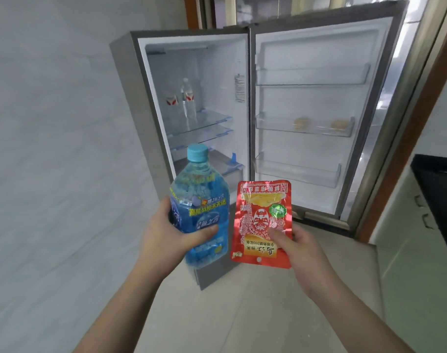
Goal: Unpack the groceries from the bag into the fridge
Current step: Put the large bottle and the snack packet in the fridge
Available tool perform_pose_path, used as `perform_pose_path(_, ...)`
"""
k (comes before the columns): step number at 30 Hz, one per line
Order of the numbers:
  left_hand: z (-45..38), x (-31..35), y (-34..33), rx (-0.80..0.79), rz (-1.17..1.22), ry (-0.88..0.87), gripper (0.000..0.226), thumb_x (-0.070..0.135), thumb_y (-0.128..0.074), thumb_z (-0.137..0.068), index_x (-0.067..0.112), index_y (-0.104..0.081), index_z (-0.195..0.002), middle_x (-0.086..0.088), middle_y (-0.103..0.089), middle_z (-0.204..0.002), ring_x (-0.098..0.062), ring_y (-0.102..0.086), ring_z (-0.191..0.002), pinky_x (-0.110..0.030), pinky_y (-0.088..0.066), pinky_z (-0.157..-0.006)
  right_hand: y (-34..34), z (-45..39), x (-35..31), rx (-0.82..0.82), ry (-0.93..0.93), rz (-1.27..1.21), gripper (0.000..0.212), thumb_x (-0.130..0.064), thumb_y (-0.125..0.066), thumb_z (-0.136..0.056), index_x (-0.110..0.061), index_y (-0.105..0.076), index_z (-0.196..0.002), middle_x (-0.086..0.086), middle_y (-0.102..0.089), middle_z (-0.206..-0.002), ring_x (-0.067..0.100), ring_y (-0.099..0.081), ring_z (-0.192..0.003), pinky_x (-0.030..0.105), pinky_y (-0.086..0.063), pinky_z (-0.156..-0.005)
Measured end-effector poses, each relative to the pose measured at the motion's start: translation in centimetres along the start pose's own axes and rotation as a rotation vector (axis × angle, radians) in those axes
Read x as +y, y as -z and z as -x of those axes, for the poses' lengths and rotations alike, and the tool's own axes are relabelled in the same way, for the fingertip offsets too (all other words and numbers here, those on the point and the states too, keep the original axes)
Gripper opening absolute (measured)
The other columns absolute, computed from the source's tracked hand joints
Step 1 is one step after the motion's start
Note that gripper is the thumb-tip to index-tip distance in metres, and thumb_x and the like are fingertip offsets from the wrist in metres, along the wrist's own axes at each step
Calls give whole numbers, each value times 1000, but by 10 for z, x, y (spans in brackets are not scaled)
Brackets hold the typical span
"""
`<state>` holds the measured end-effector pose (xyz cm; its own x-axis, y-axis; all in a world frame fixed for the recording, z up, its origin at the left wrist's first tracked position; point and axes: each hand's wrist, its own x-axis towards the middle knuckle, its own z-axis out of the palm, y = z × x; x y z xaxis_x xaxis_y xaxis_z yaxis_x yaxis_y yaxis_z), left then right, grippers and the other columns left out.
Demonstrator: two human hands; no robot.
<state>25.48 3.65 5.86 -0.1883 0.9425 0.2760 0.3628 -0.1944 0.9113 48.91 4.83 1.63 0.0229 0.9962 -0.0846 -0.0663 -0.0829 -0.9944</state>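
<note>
Left hand (166,233) is wrapped around a blue bottle (199,210), thumb across the label. It's clear plastic with blue liquid, a light blue cap on top and a blue label with yellow and white print. It's held upright, at about 7 o'clock from the middle of the view. Right hand (301,244) pinches a red pouch (263,222), thumb on the front near its lower edge. The pouch is shiny foil, flat, with a mask design and a green sticker, and the print reads upside down. It sits just beside the bottle, at roughly 5 o'clock.

Behind both is the fridge (130,80), door (319,103) swung open to the right. Two water bottles (185,103) stand on the top glass shelf at about 11 o'clock. The middle door bin (305,126) holds two round yellowish things, too blurry to tell what. A dark counter (438,179) over pale cabinets is at 3 o'clock. The blue bottle covers part of the lower drawer area.
</note>
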Motion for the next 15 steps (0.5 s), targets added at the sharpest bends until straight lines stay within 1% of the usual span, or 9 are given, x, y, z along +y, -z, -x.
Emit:
perform_pose_path(2,-24,-5,5,-7,23,-12,63,19,-94,-54,31,-58,-105,23,-71,-96,0,-69,-86,-23,-58,-69,-15,-24,-7,-8,6,4,18,-31,-65,-87,-27,-65,-105,-8,-75,-92,11,-72,-80,23,-53,-66)
perform_pose_path(3,-36,-7,9,0,32,-20,62,16,-93,-55,31,-58,-104,23,-70,-96,0,-69,-86,-20,-58,-68,-23,-36,-10,-12,8,7,20,-31,-65,-87,-26,-65,-106,-8,-75,-92,12,-72,-81,27,-54,-69)
perform_pose_path(5,-61,-12,17,23,39,-28,64,18,-93,-54,32,-58,-105,23,-70,-96,0,-69,-86,-18,-56,-66,-39,-58,-17,-32,9,21,24,-33,-65,-86,-25,-65,-109,-7,-75,-94,13,-72,-82,32,-55,-75)
perform_pose_path(9,-113,-22,33,39,61,-24,63,18,-93,-55,32,-57,-105,24,-70,-95,1,-69,-85,-18,-56,-64,-66,-100,-27,-48,3,39,25,-36,-64,-86,-26,-65,-109,-8,-75,-93,12,-72,-81,31,-55,-73)
perform_pose_path(13,-158,-27,47,50,71,-56,62,14,-93,-54,31,-58,-102,24,-70,-93,1,-69,-84,-15,-54,-64,-86,-141,-37,-27,-13,56,28,-34,-65,-85,-24,-64,-111,-6,-75,-95,13,-73,-81,32,-55,-75)
perform_pose_path(15,-176,-30,51,64,85,-53,63,14,-93,-55,30,-58,-104,22,-71,-94,0,-69,-84,-15,-54,-64,-90,-160,-44,-20,-6,75,25,-33,-65,-86,-23,-65,-110,-5,-75,-95,12,-73,-80,29,-55,-71)
